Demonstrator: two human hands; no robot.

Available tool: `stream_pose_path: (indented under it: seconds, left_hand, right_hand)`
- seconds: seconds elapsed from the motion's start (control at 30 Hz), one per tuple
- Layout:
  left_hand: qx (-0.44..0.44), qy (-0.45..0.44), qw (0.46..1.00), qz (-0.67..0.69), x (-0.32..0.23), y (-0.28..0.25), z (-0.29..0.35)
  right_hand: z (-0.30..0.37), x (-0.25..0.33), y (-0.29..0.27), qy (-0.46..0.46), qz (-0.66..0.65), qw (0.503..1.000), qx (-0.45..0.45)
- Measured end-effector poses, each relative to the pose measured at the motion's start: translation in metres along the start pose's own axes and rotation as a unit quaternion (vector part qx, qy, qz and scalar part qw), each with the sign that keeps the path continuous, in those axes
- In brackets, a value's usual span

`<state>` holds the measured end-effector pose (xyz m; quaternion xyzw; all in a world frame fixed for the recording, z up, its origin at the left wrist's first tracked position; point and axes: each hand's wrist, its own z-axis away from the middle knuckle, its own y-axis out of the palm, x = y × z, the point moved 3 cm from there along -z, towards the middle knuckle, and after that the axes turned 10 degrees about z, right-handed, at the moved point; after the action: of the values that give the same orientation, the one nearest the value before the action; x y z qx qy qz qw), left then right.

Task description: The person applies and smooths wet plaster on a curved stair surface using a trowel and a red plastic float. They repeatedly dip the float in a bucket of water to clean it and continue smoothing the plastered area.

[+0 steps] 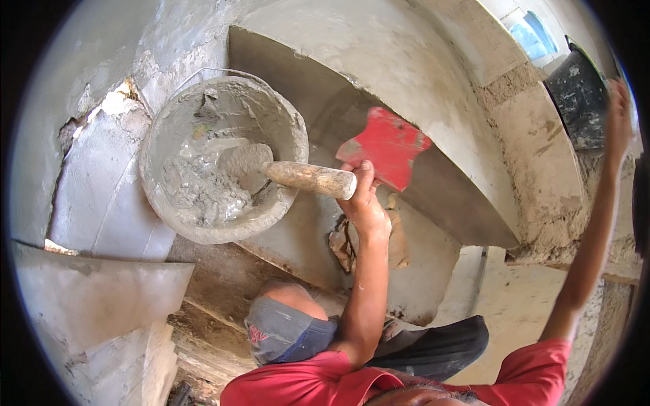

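My left hand (pixel 369 208) is closed on the edge of a flat red plastic scraper (pixel 389 147) with curved-in sides and smears of mortar. Just in front of this hand is the end of a round wooden handle (pixel 311 178). It belongs to a trowel whose mortar-coated blade (pixel 245 166) rests in the wet grey mortar (pixel 203 179). The mortar lies in a crusted bucket (pixel 291 125) with a wire handle. My right arm stretches up at the far right, with my right hand (pixel 617 118) beside a black bucket (pixel 579 98); its fingers are blurred.
A smooth grey plastered ledge (pixel 369 61) curves behind the bucket. Broken plaster (pixel 118 101) marks the left wall. Rough mortar edges (pixel 542 223) run down the right. My bent knee (pixel 291 298) is below the bucket, near worn boards (pixel 217 271). A light-blue object (pixel 533 35) sits upper right.
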<state>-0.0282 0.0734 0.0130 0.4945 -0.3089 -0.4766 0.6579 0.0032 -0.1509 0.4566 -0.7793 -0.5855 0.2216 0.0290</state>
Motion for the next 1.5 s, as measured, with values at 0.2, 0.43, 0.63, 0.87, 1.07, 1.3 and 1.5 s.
stream_pose_path:
  seconds: [0.2,0.43,0.63,0.87,1.07,1.3,1.5]
  left_hand:
    - [0.145,-0.043,0.988,-0.020,0.010,0.029,0.009]
    - [0.147,0.204,0.927,-0.277,0.003,0.035,-0.022]
    - [0.194,0.236,0.798,-0.519,0.030,0.050,-0.036]
    - [0.205,0.244,0.809,-0.494,0.038,0.054,-0.043]
    - [0.206,0.249,0.797,-0.509,0.041,0.056,-0.048]
    - [0.209,0.243,0.801,-0.505,0.039,0.056,-0.048]
    - [0.221,0.267,0.799,-0.492,0.041,0.050,-0.049]
  right_hand:
    - [0.149,0.168,0.041,-0.014,-0.419,0.686,0.595]
    - [0.119,0.204,0.117,0.146,-0.548,0.647,0.509]
    - [0.118,0.252,0.170,0.197,-0.625,0.537,0.532]
    - [0.139,0.273,0.177,0.096,-0.541,0.607,0.574]
    - [0.143,0.253,0.196,0.071,-0.478,0.642,0.596]
    - [0.122,0.228,0.197,0.163,-0.449,0.669,0.569]
    - [0.123,0.248,0.201,0.009,-0.458,0.665,0.590]
